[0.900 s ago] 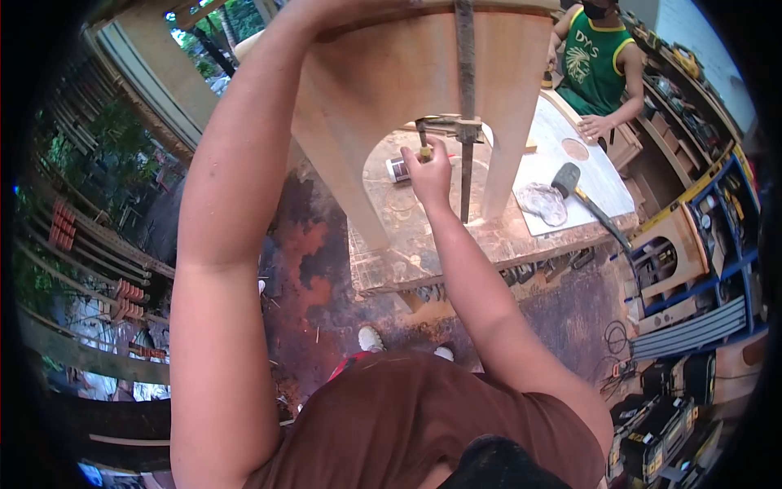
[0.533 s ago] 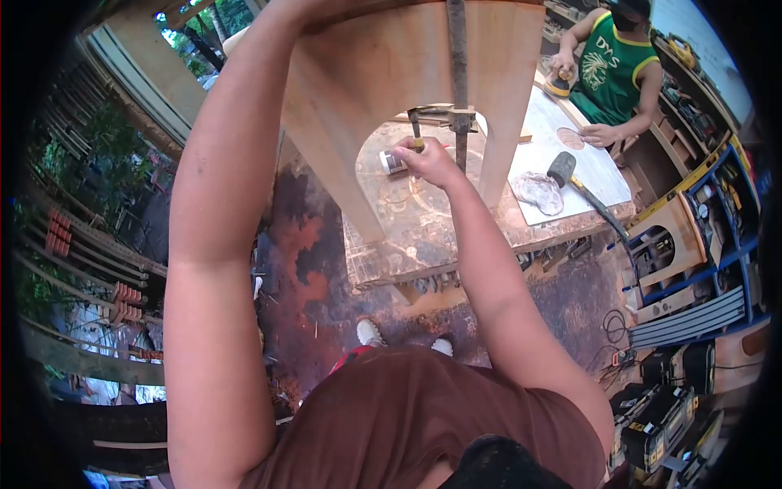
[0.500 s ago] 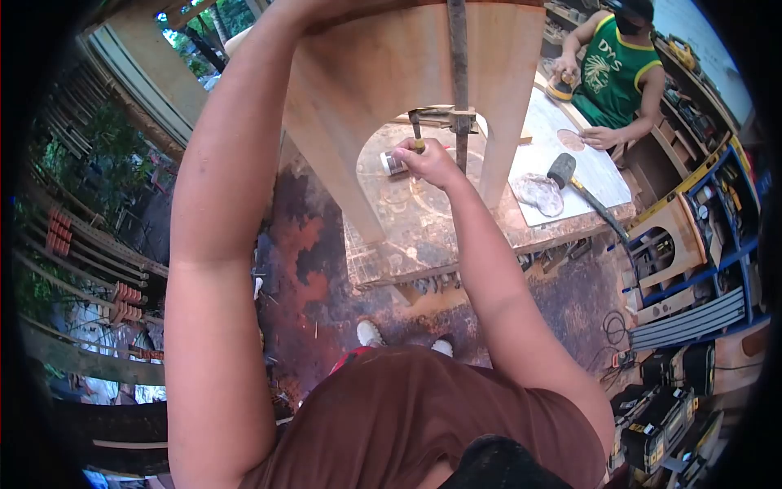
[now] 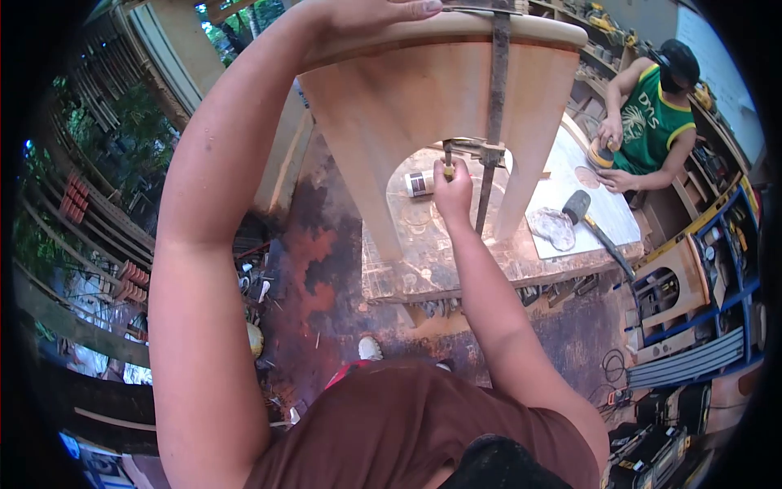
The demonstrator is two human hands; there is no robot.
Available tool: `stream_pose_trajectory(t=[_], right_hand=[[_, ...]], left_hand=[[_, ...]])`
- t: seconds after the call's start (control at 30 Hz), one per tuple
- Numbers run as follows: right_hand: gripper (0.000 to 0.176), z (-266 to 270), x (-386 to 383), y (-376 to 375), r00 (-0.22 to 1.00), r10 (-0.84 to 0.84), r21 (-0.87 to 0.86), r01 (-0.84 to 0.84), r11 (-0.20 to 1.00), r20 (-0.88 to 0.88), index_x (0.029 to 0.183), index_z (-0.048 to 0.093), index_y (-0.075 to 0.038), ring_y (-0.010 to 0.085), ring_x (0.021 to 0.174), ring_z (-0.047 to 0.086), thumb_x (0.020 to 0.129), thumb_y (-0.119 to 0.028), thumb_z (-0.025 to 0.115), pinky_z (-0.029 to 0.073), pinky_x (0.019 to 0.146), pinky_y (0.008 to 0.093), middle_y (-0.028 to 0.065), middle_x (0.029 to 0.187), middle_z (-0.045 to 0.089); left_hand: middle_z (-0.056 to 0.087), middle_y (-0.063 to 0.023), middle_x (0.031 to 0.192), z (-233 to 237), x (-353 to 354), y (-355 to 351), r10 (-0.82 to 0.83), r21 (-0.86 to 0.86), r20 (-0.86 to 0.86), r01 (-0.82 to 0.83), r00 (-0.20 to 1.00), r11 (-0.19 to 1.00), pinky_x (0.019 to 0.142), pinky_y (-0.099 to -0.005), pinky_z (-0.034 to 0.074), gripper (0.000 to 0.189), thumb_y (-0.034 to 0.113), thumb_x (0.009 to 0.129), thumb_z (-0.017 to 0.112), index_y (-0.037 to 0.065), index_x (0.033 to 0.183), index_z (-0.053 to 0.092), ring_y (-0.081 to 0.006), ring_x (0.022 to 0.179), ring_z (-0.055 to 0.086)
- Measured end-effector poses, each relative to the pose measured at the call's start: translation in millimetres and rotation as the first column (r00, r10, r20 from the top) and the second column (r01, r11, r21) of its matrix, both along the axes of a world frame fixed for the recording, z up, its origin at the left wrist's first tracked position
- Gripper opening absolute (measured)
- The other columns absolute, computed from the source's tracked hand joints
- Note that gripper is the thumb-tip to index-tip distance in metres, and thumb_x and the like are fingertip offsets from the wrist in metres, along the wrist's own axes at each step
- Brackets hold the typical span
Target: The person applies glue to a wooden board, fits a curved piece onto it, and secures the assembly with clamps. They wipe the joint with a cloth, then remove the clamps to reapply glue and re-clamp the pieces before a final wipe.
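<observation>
Observing from beside the desk (image 4: 456, 269), I note a person at work on a wooden stool (image 4: 423, 90) that stands upright on the desk top, legs down, arch facing the worker. A bar clamp (image 4: 494, 98) runs vertically down the stool's face, its upper end hooked over the seat edge and its lower head sitting inside the arch.

Left hand (image 4: 371, 12): laid flat on the seat top, grip spread, fingers extended and pressing down, enclosing nothing.

Right hand (image 4: 454, 189): reached into the arch, grip pressed together around the clamp handle (image 4: 447, 169), just below the lower head.

Assessment: the step in hand appears to be working the clamp screw. To do it well, the bar should sit parallel to the stool's face and the screw pad should seat squarely under the arch before pressure goes on. The flat left hand is well placed to stop the stool rocking. Short, even turns would suit, and excess force could bruise the wood.

Surroundings: a small can (image 4: 419, 183) lies on the desk behind the arch. A rag (image 4: 554, 226) and a mallet (image 4: 580, 208) rest to the right. A co-worker (image 4: 652, 122) at the far end holds a sander (image 4: 603, 155) on a white board (image 4: 607, 216), well apart from the stool.
</observation>
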State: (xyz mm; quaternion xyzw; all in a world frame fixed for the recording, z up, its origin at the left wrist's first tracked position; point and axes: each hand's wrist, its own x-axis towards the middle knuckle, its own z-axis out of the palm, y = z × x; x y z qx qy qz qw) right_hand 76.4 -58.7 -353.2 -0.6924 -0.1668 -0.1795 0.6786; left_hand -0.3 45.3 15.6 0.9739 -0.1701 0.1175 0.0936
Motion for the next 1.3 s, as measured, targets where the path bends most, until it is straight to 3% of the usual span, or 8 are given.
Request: stream_pose_trajectory(t=[0.1,0.43,0.67,0.87,0.9,1.07,1.2,1.3], right_hand=[[0.03,14,-4,-8,0.997,0.073,-0.056,-0.073,0.996,-0.013,0.099,0.062,-0.002,0.0288,0.075,0.066,0.089,-0.03,0.064,0.05,0.068,0.0374,0.0161,0.077,0.067],[0.018,5,17,-16,0.843,0.529,0.072,-0.525,0.848,-0.097,0.094,0.059,-0.003,0.0065,0.052,0.046,0.094,-0.02,0.061,0.039,0.047,0.0236,-0.003,0.065,0.05],[0.017,6,21,-25,0.639,0.754,0.18,-0.732,0.657,-0.152,0.095,0.059,-0.002,0.0069,0.053,0.046,0.093,-0.019,0.063,0.04,0.048,0.0231,-0.002,0.065,0.05],[0.019,-9,15,-16,0.838,0.541,0.106,-0.532,0.84,-0.079,0.095,0.062,-0.002,0.0086,0.057,0.052,0.092,-0.021,0.063,0.043,0.052,0.0255,0.0006,0.072,0.058],[0.021,-13,17,-14,0.883,0.467,0.039,-0.466,0.884,-0.036,0.097,0.062,-0.002,0.0095,0.061,0.053,0.092,-0.022,0.063,0.045,0.057,0.0273,0.0007,0.073,0.058],[0.037,10,3,-18,0.985,0.171,-0.301,-0.159,0.94,0.014,0.11,0.059,0.0,0.0335,0.091,0.066,0.092,-0.032,0.06,0.049,0.08,0.0414,0.018,0.09,0.068],[0.053,86,-52,-60,0.992,0.123,-0.896,-0.084,0.437,-0.033,0.115,0.057,-0.001,0.0398,0.095,0.065,0.085,-0.043,0.066,0.05,0.082,0.0451,0.0223,0.099,0.067],[0.039,168,-95,-55,0.923,0.288,-0.577,-0.093,0.811,0.256,0.116,0.06,-0.004,0.0258,0.089,0.066,0.081,-0.015,0.072,0.051,0.08,0.0378,0.015,0.093,0.068]], left_hand=[[0.059,-0.0167,0.127,5,-15,9,0.022,-0.022,-0.294,-0.03,0.956,0.999,0.1,-0.0371,0.041,0.055,0.044,0.096,0.053,0.004,0.133,0.05,-0.0286,0.117,0.056],[0.064,-0.0273,0.109,-9,-26,26,0.153,0.334,0.102,-0.178,0.983,0.925,0.09,-0.0413,0.048,0.079,0.052,0.067,0.079,-0.007,0.116,0.057,-0.0371,0.105,0.061],[0.065,-0.0254,0.108,-1,-33,22,0.246,0.343,-0.027,-0.222,0.969,0.913,0.089,-0.0398,0.048,0.072,0.047,0.071,0.078,-0.005,0.117,0.058,-0.035,0.102,0.062],[0.065,-0.0212,0.109,1,-50,62,0.156,0.201,-0.102,-0.133,0.983,0.971,0.094,-0.0381,0.044,0.06,0.042,0.079,0.073,0.002,0.121,0.057,-0.0303,0.107,0.06],[0.065,-0.0152,0.092,-6,-55,75,0.012,0.266,0.027,-0.018,1.0,0.964,0.075,-0.0346,0.051,0.054,0.038,0.087,0.065,-0.003,0.121,0.055,-0.025,0.083,0.063],[0.069,-0.0137,0.104,-47,-60,106,0.023,0.093,0.479,-0.077,0.878,0.993,0.086,-0.0362,0.051,0.061,0.046,0.072,0.079,0.013,0.12,0.062,-0.0296,0.098,0.066],[0.068,-0.0098,0.106,-69,-49,120,0.007,-0.108,0.557,0.064,0.831,0.992,0.088,-0.0354,0.05,0.052,0.037,0.073,0.081,0.011,0.114,0.064,-0.0245,0.098,0.066],[0.069,-0.0108,0.1,-74,-35,133,-0.056,-0.155,0.629,0.196,0.775,0.968,0.086,-0.0363,0.05,0.057,0.043,0.068,0.082,0.009,0.11,0.064,-0.0252,0.096,0.066]])
